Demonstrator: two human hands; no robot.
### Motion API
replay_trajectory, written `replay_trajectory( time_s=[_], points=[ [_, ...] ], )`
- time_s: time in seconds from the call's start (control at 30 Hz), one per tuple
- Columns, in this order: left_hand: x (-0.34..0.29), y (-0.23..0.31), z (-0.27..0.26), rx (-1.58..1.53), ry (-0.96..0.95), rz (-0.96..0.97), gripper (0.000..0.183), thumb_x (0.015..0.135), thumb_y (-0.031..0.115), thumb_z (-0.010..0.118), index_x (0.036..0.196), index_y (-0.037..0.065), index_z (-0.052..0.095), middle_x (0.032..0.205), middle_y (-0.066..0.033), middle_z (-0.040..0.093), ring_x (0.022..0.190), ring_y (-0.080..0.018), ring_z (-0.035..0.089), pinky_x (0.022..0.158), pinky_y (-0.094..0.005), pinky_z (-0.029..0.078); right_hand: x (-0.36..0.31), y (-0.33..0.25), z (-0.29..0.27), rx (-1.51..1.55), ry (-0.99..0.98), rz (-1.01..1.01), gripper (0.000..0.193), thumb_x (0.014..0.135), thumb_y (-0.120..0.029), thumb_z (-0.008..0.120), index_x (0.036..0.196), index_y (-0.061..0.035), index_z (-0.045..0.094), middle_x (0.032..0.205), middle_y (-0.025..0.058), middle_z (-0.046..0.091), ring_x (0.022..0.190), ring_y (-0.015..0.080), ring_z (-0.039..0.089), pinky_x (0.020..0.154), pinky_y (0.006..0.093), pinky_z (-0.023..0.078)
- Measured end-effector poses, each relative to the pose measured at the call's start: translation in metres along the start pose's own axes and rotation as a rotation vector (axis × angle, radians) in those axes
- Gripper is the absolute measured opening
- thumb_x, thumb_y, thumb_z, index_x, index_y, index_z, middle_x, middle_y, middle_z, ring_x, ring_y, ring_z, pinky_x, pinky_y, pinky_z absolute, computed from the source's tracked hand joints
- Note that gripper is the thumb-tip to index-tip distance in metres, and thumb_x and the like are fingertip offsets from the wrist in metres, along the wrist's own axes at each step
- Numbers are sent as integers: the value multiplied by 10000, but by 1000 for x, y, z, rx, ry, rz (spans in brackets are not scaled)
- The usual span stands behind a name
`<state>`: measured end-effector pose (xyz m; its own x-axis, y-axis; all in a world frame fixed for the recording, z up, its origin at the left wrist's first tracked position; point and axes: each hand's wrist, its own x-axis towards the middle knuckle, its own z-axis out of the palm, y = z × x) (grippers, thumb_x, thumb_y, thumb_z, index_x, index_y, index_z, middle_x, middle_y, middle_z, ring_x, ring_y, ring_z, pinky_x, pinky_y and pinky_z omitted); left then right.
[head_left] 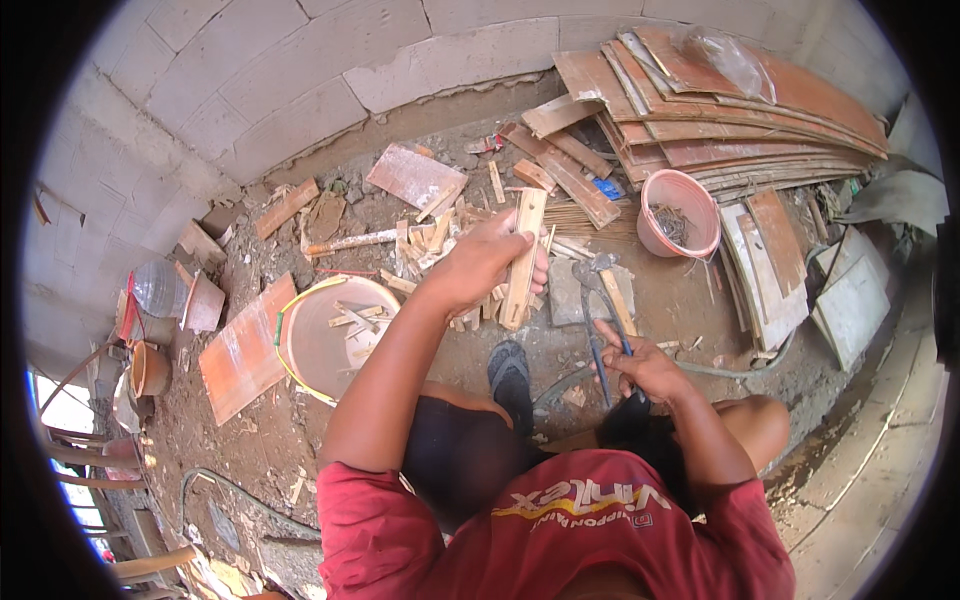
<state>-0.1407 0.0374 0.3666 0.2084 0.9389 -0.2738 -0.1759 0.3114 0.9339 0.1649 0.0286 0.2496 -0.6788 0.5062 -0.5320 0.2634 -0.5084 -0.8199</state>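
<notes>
- The left hand (488, 262) pinches a wooden strip (523, 265) over scrap wood (438, 238) on the floor (680, 305).
- The right hand (645, 370) grips pincers (598, 266), handles parted.
- Boards (745, 130) lie stacked in the floor's far right corner.

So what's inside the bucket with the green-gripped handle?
Short wooden strips lie in the pale bucket. The left forearm hides its lower right side; anything beneath the strips is covered.
</notes>
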Motion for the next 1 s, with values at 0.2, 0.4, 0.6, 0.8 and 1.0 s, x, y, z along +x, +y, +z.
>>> replay_trajectory(
  time_s=[0.2, 0.4, 0.6, 0.8, 1.0],
  points=[
    [3, 1, 4, -95, -39, 24, 292, 979, 110, 431, 1240, -20, 437, 986, -114, 579, 874, -205, 618, 783, -375, 563, -26, -11, 29, 66, -3, -70, 639, 948, -15, 480, 1531, -59, 222, 1182, 130, 595, 1004, 214, 645, 654, 279, 561],
    [-1, 6, 8, -24, 90, 76, 315, 966, 110, 457, 1242, -41, 449, 993, -109, 561, 889, -208, 624, 800, -350, 566, -43, -30, 42, -829, 210, -359, 734, 852, 73, 493, 1525, -127, 279, 1192, 161, 542, 1129, 324, 550, 987, 354, 428],
    [7, -2, 8, 78, 119, 100, 389, 991, 194, 490, 1306, -34, 490, 899, -50, 532, 793, -118, 566, 698, -294, 535, -58, -48, 45, -754, 44, -154, 746, 852, 54, 482, 1531, -188, 289, 1125, 112, 557, 1062, 270, 558, 975, 354, 444],
    [7, -5, 25, 12, 89, 145, 435, 1031, 321, 470, 1323, 1, 508, 825, -1, 456, 695, -86, 432, 580, -231, 398, -61, -90, 38, -298, -228, 179, 693, 893, 4, 462, 1536, -188, 288, 1153, 59, 577, 1018, 167, 561, 856, 328, 541],
    [7, -7, 30, 6, 64, 174, 435, 1042, 362, 435, 1286, 10, 510, 828, 6, 449, 691, -78, 421, 573, -218, 376, -59, -114, 33, -419, -310, 248, 630, 922, -28, 504, 1515, -160, 335, 1169, 101, 595, 983, 183, 598, 814, 322, 571]
  ],
)
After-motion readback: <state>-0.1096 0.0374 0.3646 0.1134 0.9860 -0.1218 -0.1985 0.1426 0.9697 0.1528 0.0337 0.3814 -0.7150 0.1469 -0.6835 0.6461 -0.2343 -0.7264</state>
